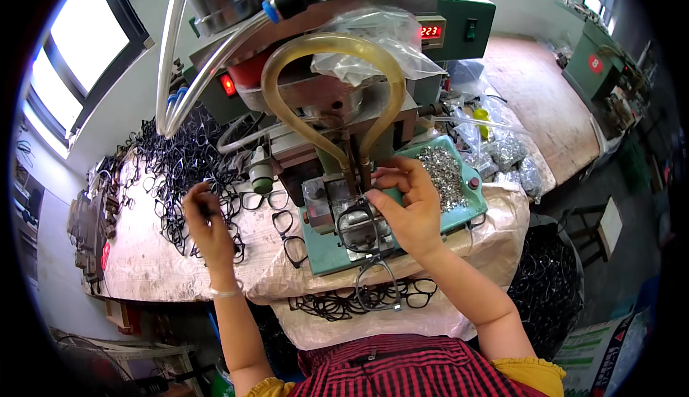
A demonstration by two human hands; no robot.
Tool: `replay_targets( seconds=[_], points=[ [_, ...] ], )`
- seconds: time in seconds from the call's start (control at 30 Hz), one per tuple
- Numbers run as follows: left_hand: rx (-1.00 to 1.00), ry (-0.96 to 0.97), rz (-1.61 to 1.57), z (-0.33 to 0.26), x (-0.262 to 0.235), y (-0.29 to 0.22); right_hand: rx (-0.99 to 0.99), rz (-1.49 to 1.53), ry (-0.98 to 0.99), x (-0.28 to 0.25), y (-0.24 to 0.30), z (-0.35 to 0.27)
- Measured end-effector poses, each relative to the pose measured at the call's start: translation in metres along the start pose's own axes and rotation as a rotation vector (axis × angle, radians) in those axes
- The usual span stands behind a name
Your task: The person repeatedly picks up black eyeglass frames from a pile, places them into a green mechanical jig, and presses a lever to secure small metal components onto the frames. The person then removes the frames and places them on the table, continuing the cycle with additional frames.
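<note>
A black eyeglass frame (359, 228) is pinched by the right hand (409, 207) on the machine's fixture (337, 217); seating seems underway. At nine o'clock, the left hand (208, 228) is closed on another frame from the pile (183, 164). Careful alignment is judged necessary next.

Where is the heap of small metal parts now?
In the head view, the metal parts lie in the green tray right of centre, just behind the right hand.

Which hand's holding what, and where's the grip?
Right hand holds a black eyeglass frame by its upper rim on the machine bed. Left hand pinches another black frame; grip spot unclear.
</note>
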State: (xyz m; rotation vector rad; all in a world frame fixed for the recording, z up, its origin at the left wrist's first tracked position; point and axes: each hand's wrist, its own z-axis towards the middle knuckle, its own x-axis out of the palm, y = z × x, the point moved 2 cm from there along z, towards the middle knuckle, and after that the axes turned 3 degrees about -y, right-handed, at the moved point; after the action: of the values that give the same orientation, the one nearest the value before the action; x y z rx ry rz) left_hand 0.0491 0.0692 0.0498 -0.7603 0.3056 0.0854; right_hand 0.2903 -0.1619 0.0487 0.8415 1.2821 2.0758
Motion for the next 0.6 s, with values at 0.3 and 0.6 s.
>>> replay_targets(
  seconds=[0.3, 0.6],
  points=[
    [-0.943, 0.82, -1.12, -0.076, 0.023, -0.138, 0.031, -0.071, 0.121, 0.005, 0.035, -0.015],
    [-1.489, 1.019, -1.414, -0.097, 0.097, -0.162, -0.28, -1.197, -0.103, -0.117, -0.045, 0.006]
  ],
)
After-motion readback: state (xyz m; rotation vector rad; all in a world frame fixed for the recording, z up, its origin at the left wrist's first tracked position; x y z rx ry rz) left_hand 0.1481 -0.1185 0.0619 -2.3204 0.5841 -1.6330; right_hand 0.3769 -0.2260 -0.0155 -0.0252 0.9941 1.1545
